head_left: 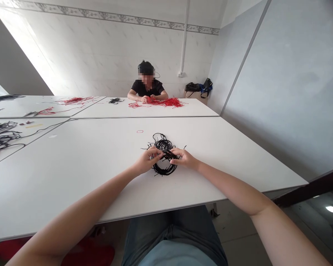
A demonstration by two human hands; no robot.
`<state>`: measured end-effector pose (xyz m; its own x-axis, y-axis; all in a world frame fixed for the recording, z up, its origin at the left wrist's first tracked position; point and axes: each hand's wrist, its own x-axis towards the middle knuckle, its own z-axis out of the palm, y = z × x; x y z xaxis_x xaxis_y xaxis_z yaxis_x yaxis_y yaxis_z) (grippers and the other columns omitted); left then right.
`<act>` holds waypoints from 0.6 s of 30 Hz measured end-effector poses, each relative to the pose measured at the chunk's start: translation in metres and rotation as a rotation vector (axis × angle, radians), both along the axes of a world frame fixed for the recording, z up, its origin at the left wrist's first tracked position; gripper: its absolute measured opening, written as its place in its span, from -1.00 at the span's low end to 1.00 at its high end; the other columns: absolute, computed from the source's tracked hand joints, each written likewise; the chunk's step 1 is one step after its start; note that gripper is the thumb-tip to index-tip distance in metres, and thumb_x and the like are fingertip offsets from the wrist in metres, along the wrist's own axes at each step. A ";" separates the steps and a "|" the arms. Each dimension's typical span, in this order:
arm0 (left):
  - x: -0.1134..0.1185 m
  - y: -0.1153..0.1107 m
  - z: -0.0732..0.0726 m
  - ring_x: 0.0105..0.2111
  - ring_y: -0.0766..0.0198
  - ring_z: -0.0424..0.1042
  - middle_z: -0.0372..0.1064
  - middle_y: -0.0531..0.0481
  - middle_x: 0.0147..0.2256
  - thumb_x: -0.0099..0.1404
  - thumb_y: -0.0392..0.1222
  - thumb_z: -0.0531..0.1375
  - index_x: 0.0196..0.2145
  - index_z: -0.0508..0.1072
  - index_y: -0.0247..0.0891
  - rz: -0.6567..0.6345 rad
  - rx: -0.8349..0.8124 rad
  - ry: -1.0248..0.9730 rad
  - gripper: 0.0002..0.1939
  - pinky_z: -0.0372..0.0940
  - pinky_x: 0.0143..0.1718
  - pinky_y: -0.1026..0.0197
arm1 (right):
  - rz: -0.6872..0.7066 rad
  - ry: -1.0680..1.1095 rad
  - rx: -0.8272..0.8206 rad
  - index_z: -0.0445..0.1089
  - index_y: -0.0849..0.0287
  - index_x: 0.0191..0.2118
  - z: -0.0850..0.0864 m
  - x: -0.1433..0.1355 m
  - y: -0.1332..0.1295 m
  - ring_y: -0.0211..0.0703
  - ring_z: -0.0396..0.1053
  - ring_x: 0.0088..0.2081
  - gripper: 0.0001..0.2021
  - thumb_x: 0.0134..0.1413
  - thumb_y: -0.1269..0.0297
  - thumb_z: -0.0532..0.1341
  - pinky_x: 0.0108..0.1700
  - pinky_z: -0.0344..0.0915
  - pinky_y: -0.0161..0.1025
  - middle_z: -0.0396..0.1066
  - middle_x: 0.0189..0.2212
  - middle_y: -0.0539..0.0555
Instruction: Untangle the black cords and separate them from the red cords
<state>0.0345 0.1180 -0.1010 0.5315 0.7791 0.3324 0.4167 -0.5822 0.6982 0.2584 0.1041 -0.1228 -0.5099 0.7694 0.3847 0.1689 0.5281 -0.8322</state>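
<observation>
A bundle of thin black cords (pixel 165 170) lies looped in a ring on the white table in front of me, with a looser tangle at its far side and short ends sticking out. My left hand (pixel 147 159) pinches cord at the ring's left side, thumb and fingertips together. On the right side, my right hand (pixel 184 159) has its thumb and fingers closed around several strands of the same bundle. Both hands rest close together over the ring, and parts of the cords are hidden behind the fingers.
Across the white table (pixel 100 162) a person (pixel 147 87) in black handles a pile of red cords (pixel 169 102). A small red loop (pixel 140 131) lies beyond my bundle. More black cords (pixel 2 138) spread at the left. Bags (pixel 198 87) sit by the wall.
</observation>
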 end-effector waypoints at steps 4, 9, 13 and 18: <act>0.000 0.000 0.001 -0.38 0.29 0.23 0.30 0.00 -0.37 0.32 0.06 0.08 -0.31 0.49 -0.24 -0.008 -0.047 0.002 -0.67 0.21 -0.30 0.21 | -0.026 0.008 -0.021 0.27 0.19 -0.55 0.003 -0.001 -0.001 -0.03 0.27 -0.13 -0.45 0.15 -0.23 0.05 -0.02 0.18 -0.12 0.30 -0.39 0.10; -0.001 0.002 -0.002 -0.36 0.28 0.25 0.33 0.01 -0.34 0.33 0.06 0.07 -0.28 0.45 -0.24 -0.014 -0.087 -0.008 -0.67 0.18 -0.32 0.23 | 0.008 0.024 -0.037 0.38 0.20 -0.43 0.006 -0.003 -0.004 -0.09 0.30 -0.18 -0.58 0.18 -0.09 0.12 -0.05 0.21 -0.16 0.34 -0.34 0.08; -0.002 0.003 -0.005 -0.34 0.26 0.27 0.37 0.00 -0.31 0.34 0.06 0.06 -0.26 0.45 -0.24 -0.011 -0.105 -0.022 -0.67 0.17 -0.31 0.22 | 0.024 0.044 -0.037 0.46 0.18 -0.16 0.003 -0.003 -0.004 -0.07 0.32 -0.05 -0.71 0.10 0.08 0.25 0.07 0.17 -0.13 0.41 -0.14 0.10; 0.000 0.000 -0.004 -0.21 0.19 0.34 0.43 -0.02 -0.21 0.33 0.06 0.08 -0.19 0.48 -0.19 -0.038 -0.130 -0.060 -0.68 0.19 -0.19 0.18 | -0.046 0.051 -0.037 0.48 0.17 -0.14 -0.002 -0.004 -0.001 -0.05 0.35 -0.10 -0.71 0.05 0.13 0.30 0.02 0.22 -0.10 0.43 -0.18 0.10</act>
